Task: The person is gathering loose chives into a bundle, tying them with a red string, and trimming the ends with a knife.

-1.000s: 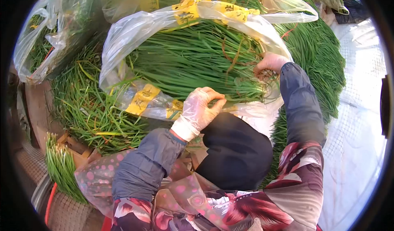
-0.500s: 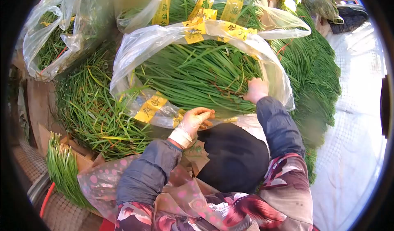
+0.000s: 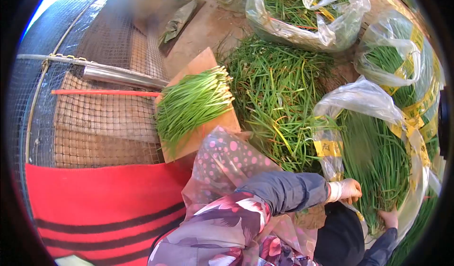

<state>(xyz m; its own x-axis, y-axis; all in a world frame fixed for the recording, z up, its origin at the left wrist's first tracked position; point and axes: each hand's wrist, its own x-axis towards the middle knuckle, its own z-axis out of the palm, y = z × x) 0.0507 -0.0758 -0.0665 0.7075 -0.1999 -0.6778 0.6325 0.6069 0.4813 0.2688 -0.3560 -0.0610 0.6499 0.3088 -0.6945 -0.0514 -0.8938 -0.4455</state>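
A clear plastic bag (image 3: 338, 100) with yellow printed strips stands open, filled with long green chives (image 3: 373, 148). My left hand (image 3: 350, 190), with a pale band round its wrist, is at the bag's near rim, fingers curled together; whatever they may hold is hidden. Inside the bag's right side, my right hand (image 3: 388, 217) is closed at the ends of the chives, its fingertips partly covered. A trimmed bundle of chives (image 3: 194, 103) lies on a wooden board (image 3: 224, 119) to my left. Between board and bag is a heap of loose greens (image 3: 279, 105).
Two more plastic bags of greens, one at the back (image 3: 298, 37) and one at the right (image 3: 421, 63), stand beyond the heap. A red cloth with black stripes (image 3: 104, 190) lies at left, below black netting (image 3: 104, 124) and a metal tube (image 3: 123, 76).
My view has swung left, so the bag and both hands now appear at the lower right, and the board and red cloth have come into sight. Both hands stay at the bag.
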